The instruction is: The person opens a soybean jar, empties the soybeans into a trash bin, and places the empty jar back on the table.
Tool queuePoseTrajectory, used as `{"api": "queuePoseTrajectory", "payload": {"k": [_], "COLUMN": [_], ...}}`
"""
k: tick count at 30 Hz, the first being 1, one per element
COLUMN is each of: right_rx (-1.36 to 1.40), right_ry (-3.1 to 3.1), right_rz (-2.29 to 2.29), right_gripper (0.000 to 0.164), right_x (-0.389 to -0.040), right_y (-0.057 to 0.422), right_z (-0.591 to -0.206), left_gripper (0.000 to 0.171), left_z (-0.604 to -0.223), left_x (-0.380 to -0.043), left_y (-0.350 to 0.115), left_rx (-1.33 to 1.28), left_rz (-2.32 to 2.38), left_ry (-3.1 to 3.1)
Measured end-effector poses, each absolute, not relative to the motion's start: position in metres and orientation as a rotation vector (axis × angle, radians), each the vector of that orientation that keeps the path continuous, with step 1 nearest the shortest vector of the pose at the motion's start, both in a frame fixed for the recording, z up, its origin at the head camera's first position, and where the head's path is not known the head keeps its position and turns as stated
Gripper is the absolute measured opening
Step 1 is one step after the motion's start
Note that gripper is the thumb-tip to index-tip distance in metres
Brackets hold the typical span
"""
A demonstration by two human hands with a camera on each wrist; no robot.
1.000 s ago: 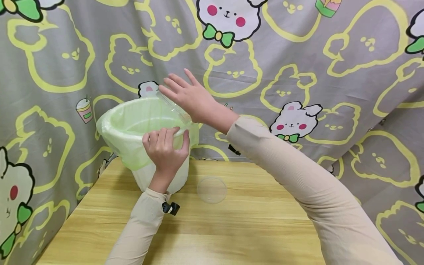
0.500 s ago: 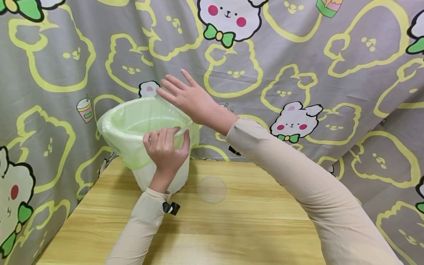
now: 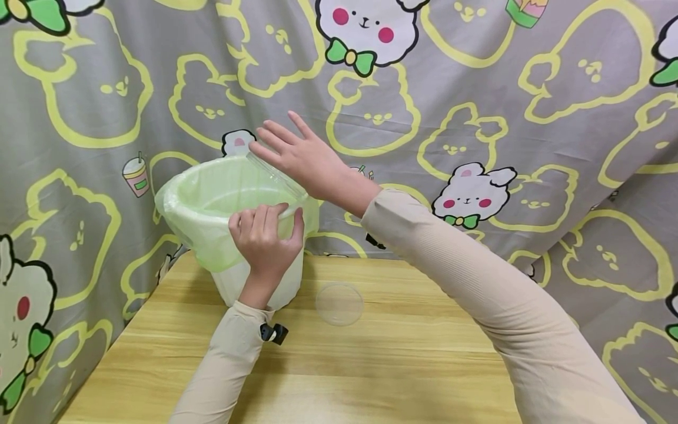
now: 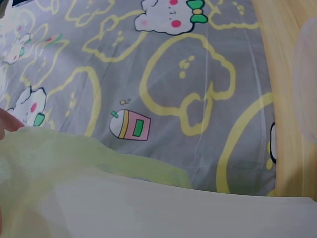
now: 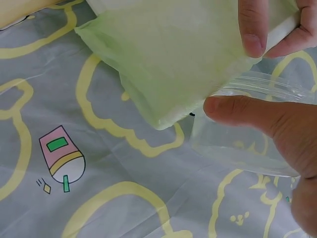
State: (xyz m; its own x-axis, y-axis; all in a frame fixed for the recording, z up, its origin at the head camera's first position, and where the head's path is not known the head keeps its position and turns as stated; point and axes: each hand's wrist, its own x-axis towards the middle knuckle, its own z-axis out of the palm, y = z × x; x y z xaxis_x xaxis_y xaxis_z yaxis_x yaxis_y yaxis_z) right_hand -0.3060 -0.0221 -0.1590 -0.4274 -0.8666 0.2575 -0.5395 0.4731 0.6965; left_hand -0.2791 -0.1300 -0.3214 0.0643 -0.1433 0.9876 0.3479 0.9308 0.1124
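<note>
A white bin (image 3: 259, 288) lined with a pale green plastic bag (image 3: 214, 244) stands at the left of the table. My left hand (image 3: 266, 242) grips its near rim, fingers curled over the edge and thumb outside. Above the right side of the opening, my right hand (image 3: 309, 159) holds a clear plastic container (image 5: 233, 136), tipped with its mouth toward the bin. The right thumb (image 5: 252, 113) lies along the container's side in the right wrist view. From the head, this hand covers most of the container. A round clear lid (image 3: 339, 304) lies flat beside the bin.
The wood-grain table (image 3: 381, 365) runs under both forearms. A grey patterned curtain (image 3: 392, 129) hangs close behind the bin and along the left side. Dark wrist camera mounts, such as the left one (image 3: 273, 334), stick out from the sleeves.
My right hand and the container have shifted very slightly left over the bin. The left hand, bin and lid look the same.
</note>
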Motion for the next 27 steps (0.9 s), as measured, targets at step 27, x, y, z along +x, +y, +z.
{"api": "queuePoseTrajectory", "payload": {"k": [27], "right_rx": [1.190], "right_ry": [-1.954], "right_rz": [-0.693], "right_gripper": [0.092], "right_x": [-0.3058], "right_y": [-0.0138], "right_z": [-0.1610], "left_gripper": [0.021], "left_z": [-0.3211], "left_x": [-0.2793], "left_y": [-0.1305], "left_rx": [-0.168], "left_rz": [-0.373], "left_ry": [-1.466]}}
